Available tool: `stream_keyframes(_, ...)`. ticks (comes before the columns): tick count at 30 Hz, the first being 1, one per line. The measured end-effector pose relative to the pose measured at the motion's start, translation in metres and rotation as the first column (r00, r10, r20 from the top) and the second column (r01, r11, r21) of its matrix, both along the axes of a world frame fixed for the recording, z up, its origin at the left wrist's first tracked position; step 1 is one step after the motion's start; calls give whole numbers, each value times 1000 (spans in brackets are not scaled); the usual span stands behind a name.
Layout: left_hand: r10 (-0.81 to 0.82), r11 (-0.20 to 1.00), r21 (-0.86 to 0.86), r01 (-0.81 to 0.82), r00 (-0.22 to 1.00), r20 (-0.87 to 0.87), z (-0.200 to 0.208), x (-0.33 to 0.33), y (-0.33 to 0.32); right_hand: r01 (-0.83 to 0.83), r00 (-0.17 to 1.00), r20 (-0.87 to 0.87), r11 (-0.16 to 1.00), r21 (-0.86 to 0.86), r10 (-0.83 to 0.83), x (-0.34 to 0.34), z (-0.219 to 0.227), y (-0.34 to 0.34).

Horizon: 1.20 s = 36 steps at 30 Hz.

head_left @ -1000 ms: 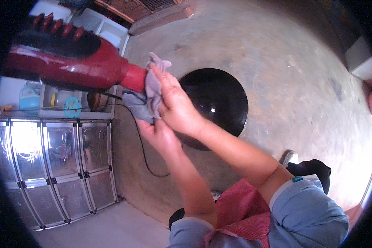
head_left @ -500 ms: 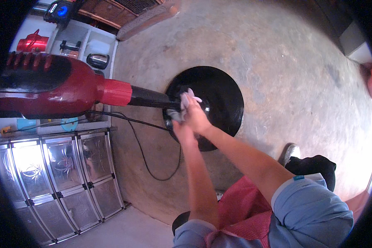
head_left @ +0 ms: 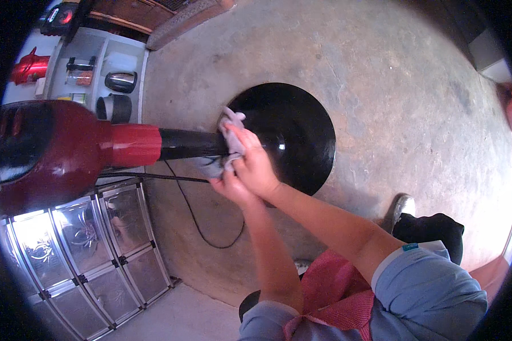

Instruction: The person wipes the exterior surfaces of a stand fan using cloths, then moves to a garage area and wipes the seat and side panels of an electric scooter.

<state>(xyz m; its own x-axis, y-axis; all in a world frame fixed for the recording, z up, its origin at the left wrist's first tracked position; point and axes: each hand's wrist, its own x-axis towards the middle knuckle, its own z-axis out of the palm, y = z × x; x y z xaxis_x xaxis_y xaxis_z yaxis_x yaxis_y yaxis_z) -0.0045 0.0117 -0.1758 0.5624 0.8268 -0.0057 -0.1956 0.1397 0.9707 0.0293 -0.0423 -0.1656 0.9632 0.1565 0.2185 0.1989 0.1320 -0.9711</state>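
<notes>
A pedestal fan stands before me, its red and black motor housing (head_left: 51, 153) close at the left. A red collar (head_left: 132, 145) joins it to a black pole (head_left: 190, 144), which runs down toward a round black base (head_left: 301, 136) on the floor. Around the lower visible pole is a pale grey-pink cloth (head_left: 233, 133). My right hand (head_left: 256, 165) is closed on the cloth from the near side, fingers wrapped against the pole. Just below and left of it, my left hand (head_left: 233, 186) also grips the cloth; its fingertips are partly hidden.
A black cord (head_left: 190, 207) loops on the concrete floor (head_left: 392, 113). Cabinet doors with patterned glass (head_left: 85, 238) line the left side. Above them, shelves hold a kettle (head_left: 121, 81), a dark pot (head_left: 115, 108) and a red item (head_left: 31, 67). My shoe (head_left: 403, 206) is at right.
Both hands and the cloth have shifted left. The fan's housing and pole have also moved left, the housing lower in view. A small light at upper left went from blue to red.
</notes>
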Motion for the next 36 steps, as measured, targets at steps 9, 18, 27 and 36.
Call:
stream_keyframes(9,74,729,589,349,815,-574,-112,-7,13,-71,996,-17,662,-746,88,6,-127,-17)
stream_keyframes(18,34,558,630,540,744,-668,-130,-11,4,-94,964,-7,319,-943,264,5,-145,-27)
stream_keyframes(27,290,463,692,554,643,-709,-152,-74,0,-178,898,7,379,-908,439,-59,-143,-44)
stream_keyframes(36,229,662,632,402,695,-682,-130,-82,-13,-271,832,12,425,-864,554,-73,-166,-46)
